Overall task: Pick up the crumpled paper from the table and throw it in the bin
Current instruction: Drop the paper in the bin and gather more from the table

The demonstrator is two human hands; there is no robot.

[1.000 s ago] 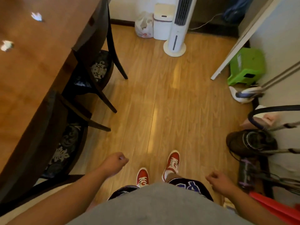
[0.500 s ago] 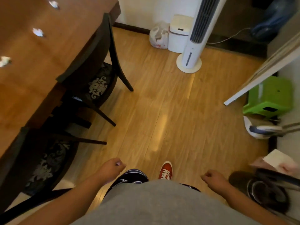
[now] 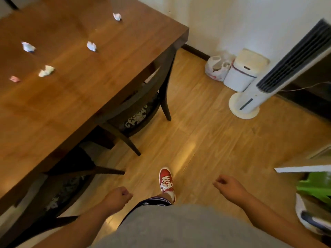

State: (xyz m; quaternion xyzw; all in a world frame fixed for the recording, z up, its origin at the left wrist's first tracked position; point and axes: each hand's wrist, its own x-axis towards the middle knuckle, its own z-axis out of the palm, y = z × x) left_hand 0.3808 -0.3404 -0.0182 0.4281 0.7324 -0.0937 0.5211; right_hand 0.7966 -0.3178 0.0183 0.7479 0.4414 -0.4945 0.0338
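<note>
Several crumpled paper balls lie on the brown wooden table (image 3: 71, 97): one at the far edge (image 3: 117, 16), one in the middle (image 3: 91, 46), one to the left (image 3: 28, 47), a nearer one (image 3: 46, 70) and a small pink scrap (image 3: 14, 79). The white lidded bin (image 3: 245, 70) stands on the floor by the wall, past the table's corner. My left hand (image 3: 117, 196) is a closed fist low in view beside the table, and no paper shows in it. My right hand (image 3: 229, 187) hangs with its fingers curled over the floor, holding nothing I can see.
Two dark chairs (image 3: 139, 111) (image 3: 66, 185) are tucked under the table's right side. A white plastic bag (image 3: 216, 68) leans on the bin, and a white tower fan (image 3: 250, 102) stands just right of it. A green stool (image 3: 317, 187) sits at the right edge.
I have walked forward along the table. The view has swung left, so more paper balls and the table's corner show, and the bin looks closer. Both hands stay closed.
</note>
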